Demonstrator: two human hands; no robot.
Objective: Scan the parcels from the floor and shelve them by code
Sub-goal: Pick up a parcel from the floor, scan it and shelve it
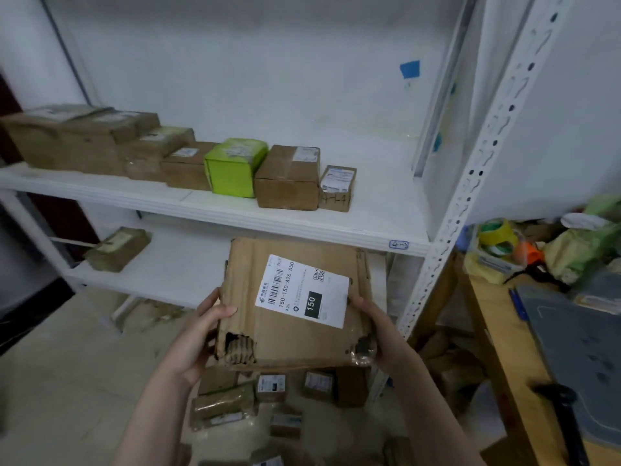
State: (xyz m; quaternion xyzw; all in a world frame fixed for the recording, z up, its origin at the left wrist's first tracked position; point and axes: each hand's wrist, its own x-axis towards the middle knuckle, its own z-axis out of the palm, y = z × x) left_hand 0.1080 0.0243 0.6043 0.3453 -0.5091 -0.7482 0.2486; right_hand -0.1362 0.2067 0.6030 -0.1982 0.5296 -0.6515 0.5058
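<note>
A flat, worn cardboard parcel (pixel 295 338) with a white label reading 150 is held up in front of the white shelf (pixel 302 227). My left hand (pixel 201 334) grips its left edge, thumb on top. Its right edge is gripped by my right hand (pixel 376 331). The parcel's near corners are torn. A row of boxes stands on the upper shelf board, among them a bright green box (pixel 235 166) and a small labelled box (pixel 337 188). Several small parcels (pixel 268 398) lie on the floor below my arms.
One brown parcel (pixel 117 248) lies on the lower shelf board at left. A wooden table (pixel 497 331) at right carries tape rolls, bags, a grey mat and a black handheld scanner (pixel 561 408). The shelf's perforated upright (pixel 470 196) stands between shelf and table.
</note>
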